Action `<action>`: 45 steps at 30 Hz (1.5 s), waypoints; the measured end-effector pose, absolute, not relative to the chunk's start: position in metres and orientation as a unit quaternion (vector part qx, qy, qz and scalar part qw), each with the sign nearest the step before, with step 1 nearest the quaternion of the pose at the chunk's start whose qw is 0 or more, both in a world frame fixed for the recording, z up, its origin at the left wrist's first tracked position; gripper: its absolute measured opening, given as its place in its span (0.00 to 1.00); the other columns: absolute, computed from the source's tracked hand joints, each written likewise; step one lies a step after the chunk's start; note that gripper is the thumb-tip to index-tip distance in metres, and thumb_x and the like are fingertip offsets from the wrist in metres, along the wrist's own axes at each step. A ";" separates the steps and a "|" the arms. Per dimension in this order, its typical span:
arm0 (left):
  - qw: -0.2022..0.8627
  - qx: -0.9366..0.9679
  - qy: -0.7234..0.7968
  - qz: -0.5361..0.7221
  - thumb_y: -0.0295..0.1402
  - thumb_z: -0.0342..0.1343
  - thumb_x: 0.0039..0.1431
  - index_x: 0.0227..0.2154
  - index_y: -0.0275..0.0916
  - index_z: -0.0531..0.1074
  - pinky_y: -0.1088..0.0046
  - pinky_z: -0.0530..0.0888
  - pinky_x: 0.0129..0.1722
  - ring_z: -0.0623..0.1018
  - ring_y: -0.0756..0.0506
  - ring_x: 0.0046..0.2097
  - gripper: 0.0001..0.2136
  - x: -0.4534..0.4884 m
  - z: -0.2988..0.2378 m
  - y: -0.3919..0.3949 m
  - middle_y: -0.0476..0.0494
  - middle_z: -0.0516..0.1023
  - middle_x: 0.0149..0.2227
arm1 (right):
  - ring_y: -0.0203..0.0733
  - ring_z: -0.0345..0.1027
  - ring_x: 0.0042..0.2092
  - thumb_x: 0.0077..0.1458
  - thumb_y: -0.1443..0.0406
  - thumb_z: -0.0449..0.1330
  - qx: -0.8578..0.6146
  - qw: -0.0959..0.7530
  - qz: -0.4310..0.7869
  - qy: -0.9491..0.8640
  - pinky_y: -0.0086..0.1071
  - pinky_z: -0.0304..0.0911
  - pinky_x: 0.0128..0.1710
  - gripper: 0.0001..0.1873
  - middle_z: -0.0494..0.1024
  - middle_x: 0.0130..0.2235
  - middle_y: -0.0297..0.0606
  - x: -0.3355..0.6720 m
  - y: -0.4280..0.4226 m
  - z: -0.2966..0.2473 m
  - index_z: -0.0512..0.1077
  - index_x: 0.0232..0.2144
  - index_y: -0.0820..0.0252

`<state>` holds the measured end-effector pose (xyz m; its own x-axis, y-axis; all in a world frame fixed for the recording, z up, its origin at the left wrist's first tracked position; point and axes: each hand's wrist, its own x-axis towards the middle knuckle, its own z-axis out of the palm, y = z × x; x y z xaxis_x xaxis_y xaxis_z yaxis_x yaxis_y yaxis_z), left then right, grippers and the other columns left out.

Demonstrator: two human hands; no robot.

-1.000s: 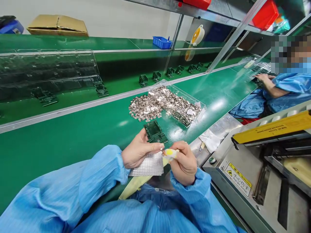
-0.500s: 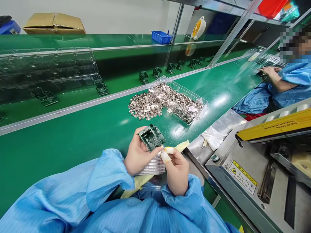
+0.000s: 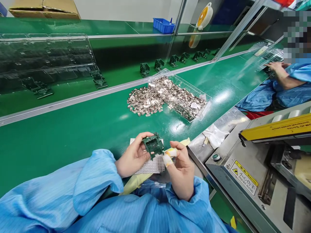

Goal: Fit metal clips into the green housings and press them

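My left hand [image 3: 133, 158] grips a dark green plastic housing [image 3: 154, 145] with a square opening, tilted so the opening shows. My right hand [image 3: 181, 168] has white covers with yellow stains on its thumb and forefinger. Those two fingertips are pinched together at the housing's lower right corner, and whatever lies between them is too small to make out. Below both hands is a silver sheet with a grid pattern [image 3: 152, 166], partly covered by them. Yellow cloth or paper [image 3: 136, 182] shows under the sheet.
Beyond my hands lie a heap of small metal pieces [image 3: 145, 102] and a clear tray [image 3: 205, 111] full of them. More green housings [image 3: 145, 70] line the ledge behind. A machine with a warning label [image 3: 245, 178] stands at right. A co-worker's hands [image 3: 278, 69] are farther right.
The housing has been turned in my left hand, so its opening faces me more. Both hands have moved slightly apart, and the right hand's pinch stays at the housing's corner. The view has tipped downward.
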<state>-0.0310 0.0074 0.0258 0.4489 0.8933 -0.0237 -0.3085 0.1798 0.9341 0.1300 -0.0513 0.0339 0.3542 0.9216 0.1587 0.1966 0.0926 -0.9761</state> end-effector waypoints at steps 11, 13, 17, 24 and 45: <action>0.727 0.467 0.294 0.408 0.26 0.63 0.54 0.46 0.42 0.69 0.78 0.74 0.42 0.77 0.51 0.40 0.17 -0.028 0.025 0.006 0.46 0.75 0.40 | 0.48 0.67 0.51 0.45 0.74 0.58 -0.606 0.527 0.258 -0.537 0.39 0.63 0.47 0.10 0.71 0.50 0.42 0.121 -0.045 0.028 0.74 0.30 0.57; 0.727 0.468 0.295 0.406 0.26 0.63 0.54 0.46 0.42 0.69 0.78 0.74 0.41 0.77 0.51 0.39 0.17 -0.028 0.026 0.006 0.46 0.75 0.40 | 0.47 0.67 0.51 0.45 0.74 0.58 -0.609 0.528 0.251 -0.536 0.39 0.63 0.47 0.10 0.72 0.49 0.42 0.121 -0.045 0.028 0.74 0.30 0.57; 0.716 0.481 0.310 0.400 0.28 0.64 0.54 0.46 0.42 0.70 0.76 0.75 0.40 0.77 0.50 0.37 0.17 -0.027 0.026 0.005 0.45 0.75 0.39 | 0.47 0.68 0.49 0.46 0.73 0.58 -0.617 0.526 0.243 -0.533 0.40 0.63 0.47 0.09 0.72 0.46 0.41 0.119 -0.044 0.026 0.74 0.29 0.56; 0.688 0.495 0.343 0.405 0.30 0.63 0.55 0.45 0.41 0.73 0.71 0.75 0.46 0.79 0.47 0.41 0.14 -0.026 0.026 0.003 0.43 0.78 0.41 | 0.44 0.68 0.43 0.48 0.72 0.60 -0.626 0.529 0.227 -0.526 0.37 0.64 0.42 0.05 0.72 0.41 0.40 0.114 -0.044 0.025 0.72 0.27 0.56; 0.619 0.520 0.414 0.419 0.27 0.62 0.51 0.45 0.41 0.72 0.77 0.74 0.34 0.77 0.48 0.35 0.16 -0.022 0.031 -0.002 0.49 0.77 0.32 | 0.39 0.75 0.31 0.43 0.69 0.64 -0.562 0.624 0.396 -0.371 0.30 0.72 0.31 0.09 0.80 0.30 0.34 0.104 -0.039 0.031 0.70 0.31 0.56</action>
<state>-0.0220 -0.0021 0.0309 0.3068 0.9487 -0.0764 -0.0878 0.1082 0.9902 0.1041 -0.0386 0.0313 0.4112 0.9114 0.0189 -0.0767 0.0553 -0.9955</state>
